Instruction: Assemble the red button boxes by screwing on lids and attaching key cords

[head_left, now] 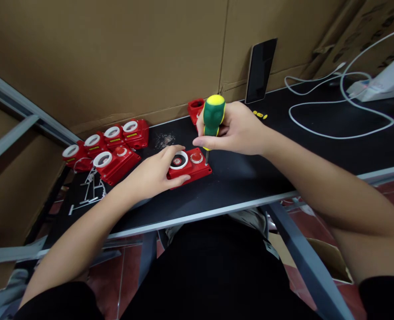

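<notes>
A red device housing (192,171) with a white ring and a red dome lies on the black tabletop. My left hand (157,171) grips its left end, thumb on the near side and fingers on the far side. In my right hand (239,129) is a green and yellow screwdriver (214,114), held upright by its handle. The screwdriver's tip meets a corner screw at the housing's right end. Partly hidden behind my right hand, another red housing (196,106) stands near the cardboard wall.
Several red housings (117,137) with white rings stand at the left, with metal T-shaped pieces (86,200) beside them. Pale debris (165,140) lies behind my left hand. A phone-like dark panel (261,71) leans on the cardboard; small yellow pieces (259,114) and a white cable (337,130) lie rightward.
</notes>
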The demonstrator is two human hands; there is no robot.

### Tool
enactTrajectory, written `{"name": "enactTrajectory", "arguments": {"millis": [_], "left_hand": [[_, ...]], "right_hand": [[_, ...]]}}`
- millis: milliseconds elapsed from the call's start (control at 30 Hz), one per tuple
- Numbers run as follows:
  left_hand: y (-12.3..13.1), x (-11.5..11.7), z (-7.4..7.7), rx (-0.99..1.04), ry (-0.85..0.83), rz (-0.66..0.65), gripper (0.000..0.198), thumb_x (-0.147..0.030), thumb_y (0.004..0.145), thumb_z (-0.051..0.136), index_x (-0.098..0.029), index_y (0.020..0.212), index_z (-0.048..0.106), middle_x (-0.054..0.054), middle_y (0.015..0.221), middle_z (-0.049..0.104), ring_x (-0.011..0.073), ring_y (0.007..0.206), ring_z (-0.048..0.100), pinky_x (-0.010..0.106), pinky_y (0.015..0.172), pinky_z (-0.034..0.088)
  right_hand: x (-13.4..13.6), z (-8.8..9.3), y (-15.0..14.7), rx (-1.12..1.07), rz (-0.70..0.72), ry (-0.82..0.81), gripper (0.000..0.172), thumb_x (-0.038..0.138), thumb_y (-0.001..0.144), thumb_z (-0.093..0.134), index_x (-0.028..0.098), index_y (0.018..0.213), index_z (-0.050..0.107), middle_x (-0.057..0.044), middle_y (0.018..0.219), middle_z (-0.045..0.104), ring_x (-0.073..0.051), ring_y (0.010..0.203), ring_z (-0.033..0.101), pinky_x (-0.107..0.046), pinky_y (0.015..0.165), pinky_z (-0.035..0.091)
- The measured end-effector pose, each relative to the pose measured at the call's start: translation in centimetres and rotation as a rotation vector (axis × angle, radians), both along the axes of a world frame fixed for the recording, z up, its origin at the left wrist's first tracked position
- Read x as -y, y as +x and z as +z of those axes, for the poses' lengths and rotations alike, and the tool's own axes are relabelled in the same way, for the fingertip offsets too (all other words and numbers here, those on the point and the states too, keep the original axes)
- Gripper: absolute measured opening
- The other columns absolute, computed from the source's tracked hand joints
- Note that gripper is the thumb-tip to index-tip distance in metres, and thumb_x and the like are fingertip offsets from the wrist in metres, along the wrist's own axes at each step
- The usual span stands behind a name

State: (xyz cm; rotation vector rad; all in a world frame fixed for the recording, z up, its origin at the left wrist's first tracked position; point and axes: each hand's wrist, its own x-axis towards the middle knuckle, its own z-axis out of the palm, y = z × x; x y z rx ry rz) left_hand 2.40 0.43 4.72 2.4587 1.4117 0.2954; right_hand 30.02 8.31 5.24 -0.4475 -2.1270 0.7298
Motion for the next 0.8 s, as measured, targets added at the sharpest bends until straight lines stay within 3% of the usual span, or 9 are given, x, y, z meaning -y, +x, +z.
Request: {"name": "enactTrajectory", "arguments": {"millis": [167, 467, 633, 800], "left_hand": [[-0.05, 0.02, 0.0, 0.005, 0.004, 0.0, 0.076, -0.063, 0.103, 0.072, -0.02, 0.164, 0.054, 0.019, 0.167, 0.068, 0.0389, 0.144, 0.075, 0.051, 0.121, 0.061], [-0.07, -0.07, -0.05, 0.012, 0.0, 0.004, 0.075, -0.064, 0.103, 0.073, -0.021, 0.162, 0.055, 0.018, 0.165, 0.069, 0.0395, 0.144, 0.075, 0.052, 0.122, 0.061], [-0.04, 0.03, 0.03, 0.005, -0.005, 0.009, 0.076, -0.063, 0.103, 0.073, -0.02, 0.163, 0.054, 0.02, 0.162, 0.071, 0.0396, 0.143, 0.075, 0.052, 0.122, 0.062], [-0.04, 0.03, 0.01, 0.005, -0.001, 0.003, 0.076, -0.063, 0.103, 0.072, -0.019, 0.162, 0.054, 0.019, 0.159, 0.072, 0.0388, 0.14, 0.077, 0.051, 0.12, 0.062]], "right_hand": [[0.13, 0.18, -0.1, -0.013, -0.001, 0.07, 0.013, 0.026, 0.098, 0.078, 0.015, 0.106, 0.076, 0.002, 0.083, 0.066, -0.01, 0.064, 0.05, -0.027, 0.062, 0.043], [-0.37, 0.13, 0.64, 0.033, 0.151, 0.062, 0.037, 0.019, 0.102, 0.065, 0.013, 0.138, 0.07, 0.0, 0.098, 0.062, -0.01, 0.073, 0.051, -0.024, 0.066, 0.043], [-0.16, 0.2, 0.43, -0.005, 0.111, 0.024, 0.029, 0.026, 0.096, 0.079, 0.013, 0.123, 0.077, 0.002, 0.087, 0.063, -0.009, 0.065, 0.047, -0.024, 0.061, 0.042], [0.18, 0.19, -0.12, -0.039, 0.05, -0.065, 0.03, 0.04, 0.093, 0.09, 0.015, 0.105, 0.078, -0.002, 0.091, 0.073, -0.011, 0.068, 0.054, -0.025, 0.058, 0.043]]}}
